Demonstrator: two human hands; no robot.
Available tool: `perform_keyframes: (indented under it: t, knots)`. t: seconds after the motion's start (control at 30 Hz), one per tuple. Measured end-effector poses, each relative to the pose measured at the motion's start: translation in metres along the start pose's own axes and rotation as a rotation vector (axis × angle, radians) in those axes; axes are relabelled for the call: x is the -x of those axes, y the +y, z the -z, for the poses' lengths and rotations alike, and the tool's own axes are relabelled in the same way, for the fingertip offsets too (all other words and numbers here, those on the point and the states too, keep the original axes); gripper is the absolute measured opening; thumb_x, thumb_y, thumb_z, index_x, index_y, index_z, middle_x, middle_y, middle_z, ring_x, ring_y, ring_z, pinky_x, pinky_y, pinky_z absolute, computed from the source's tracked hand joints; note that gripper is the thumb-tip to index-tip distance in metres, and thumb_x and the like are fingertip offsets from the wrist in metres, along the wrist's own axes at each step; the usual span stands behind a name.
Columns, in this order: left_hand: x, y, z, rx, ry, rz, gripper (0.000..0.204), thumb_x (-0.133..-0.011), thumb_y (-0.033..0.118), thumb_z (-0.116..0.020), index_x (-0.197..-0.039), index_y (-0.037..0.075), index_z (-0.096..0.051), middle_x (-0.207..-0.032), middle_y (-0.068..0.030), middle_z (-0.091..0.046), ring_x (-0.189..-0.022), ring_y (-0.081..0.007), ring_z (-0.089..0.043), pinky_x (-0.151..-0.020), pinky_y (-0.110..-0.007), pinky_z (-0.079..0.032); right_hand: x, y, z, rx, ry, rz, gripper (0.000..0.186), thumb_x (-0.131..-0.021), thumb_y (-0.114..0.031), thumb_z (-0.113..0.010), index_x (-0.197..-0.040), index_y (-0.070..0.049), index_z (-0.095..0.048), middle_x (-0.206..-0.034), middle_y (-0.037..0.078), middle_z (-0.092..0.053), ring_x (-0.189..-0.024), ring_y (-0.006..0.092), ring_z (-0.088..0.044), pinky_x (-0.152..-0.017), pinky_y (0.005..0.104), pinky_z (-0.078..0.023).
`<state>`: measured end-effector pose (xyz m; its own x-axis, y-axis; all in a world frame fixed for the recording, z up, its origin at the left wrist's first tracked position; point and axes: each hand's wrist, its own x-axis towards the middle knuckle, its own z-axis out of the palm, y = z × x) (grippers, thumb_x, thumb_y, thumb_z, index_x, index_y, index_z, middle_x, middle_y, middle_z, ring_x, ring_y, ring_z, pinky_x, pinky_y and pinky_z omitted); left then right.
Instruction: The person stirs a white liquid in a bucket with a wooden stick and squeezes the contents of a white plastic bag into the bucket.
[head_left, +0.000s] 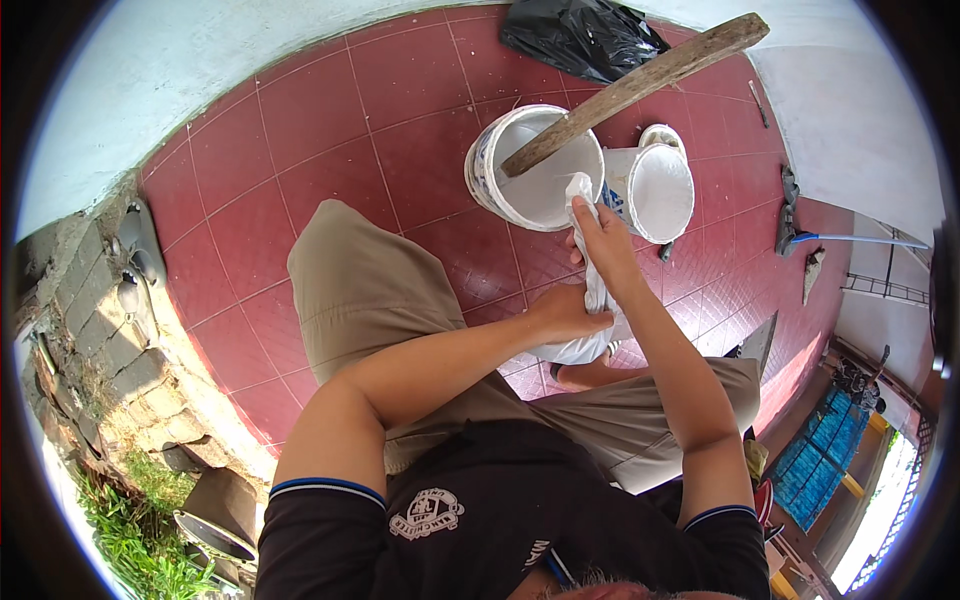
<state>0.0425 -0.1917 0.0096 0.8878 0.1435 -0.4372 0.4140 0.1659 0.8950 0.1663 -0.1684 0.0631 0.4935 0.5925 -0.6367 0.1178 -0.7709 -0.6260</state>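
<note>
Both my hands are closed around a white plastic bag (592,285), whose upper part is gathered into a narrow, twisted neck. My left hand (570,314) grips it lower down, and my right hand (603,243) holds it near its top end. The fuller bottom of the bag hangs below my left hand, by my foot; its contents cannot be made out. Just beyond the bag's tip stands a large white bucket (482,170), its inside coated white. A rough wooden plank (640,92) leans in it, sticking out far to the upper right.
Beside the large bucket are a smaller white bucket (662,192) and another white container (665,134). A black plastic bag (580,38) lies against the wall. Red tiles (320,120) cover the floor. Blue-handled tool (860,238) lies at right; sandals (142,243) sit at the left edge.
</note>
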Motion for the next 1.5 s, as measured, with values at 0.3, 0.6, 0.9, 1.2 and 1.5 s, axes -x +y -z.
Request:
perform_keyframes:
  t: [0.3, 0.6, 0.9, 1.2, 1.5]
  knots:
    - [0.001, 0.001, 0.0, -0.015, -0.023, 0.039, 0.051, -0.087, 0.046, -0.064, -0.12, 0.007, -0.065, -0.109, -0.0198, -0.071, -0.102, -0.0366, -0.068, -0.089, -0.045, -0.051, 0.0, 0.004, -0.001, -0.006, 0.013, 0.0, 0.05, -0.1, -0.051, -0.058, -0.102, -0.001, -0.064, -0.069, 0.005, -0.062, -0.05, 0.0111, -0.059, -0.047, 0.0259, -0.044]
    - [0.003, 0.0, 0.004, -0.102, 0.019, 0.021, 0.055, -0.085, 0.049, -0.065, -0.121, 0.007, -0.064, -0.11, -0.0222, -0.071, -0.103, -0.0399, -0.068, -0.09, -0.047, -0.052, 0.003, 0.009, -0.002, -0.088, 0.047, 0.063, 0.046, -0.101, -0.047, -0.061, -0.107, -0.002, -0.063, -0.071, 0.004, -0.062, -0.051, 0.0106, -0.058, -0.048, 0.0249, -0.045]
    - [-0.001, -0.008, 0.008, -0.248, 0.24, -0.133, 0.05, -0.082, 0.051, -0.07, -0.107, 0.008, -0.069, -0.089, -0.0182, -0.074, -0.083, -0.0395, -0.071, -0.075, -0.049, -0.056, 0.025, 0.004, -0.003, -0.164, 0.086, 0.239, 0.033, -0.101, -0.034, -0.065, -0.114, -0.004, -0.058, -0.08, 0.002, -0.062, -0.062, 0.0089, -0.059, -0.054, 0.0246, -0.047]
    - [-0.002, 0.003, 0.017, -0.272, 0.304, -0.178, 0.048, -0.078, 0.046, -0.077, -0.105, 0.008, -0.07, -0.09, -0.0174, -0.074, -0.084, -0.0397, -0.071, -0.076, -0.051, -0.055, 0.022, 0.025, 0.0, -0.109, 0.18, 0.398, 0.054, -0.094, -0.031, -0.073, -0.132, 0.001, -0.054, -0.084, 0.012, -0.071, -0.07, 0.0174, -0.068, -0.064, 0.0333, -0.055]
    - [-0.004, -0.001, 0.018, -0.266, 0.307, -0.156, 0.049, -0.076, 0.045, -0.078, -0.106, 0.008, -0.07, -0.093, -0.0177, -0.074, -0.086, -0.0399, -0.07, -0.076, -0.051, -0.055, 0.02, 0.03, -0.001, -0.02, 0.222, 0.466, 0.028, -0.099, -0.019, -0.069, -0.116, -0.002, -0.056, -0.085, 0.003, -0.064, -0.07, 0.0093, -0.06, -0.062, 0.0256, -0.049]
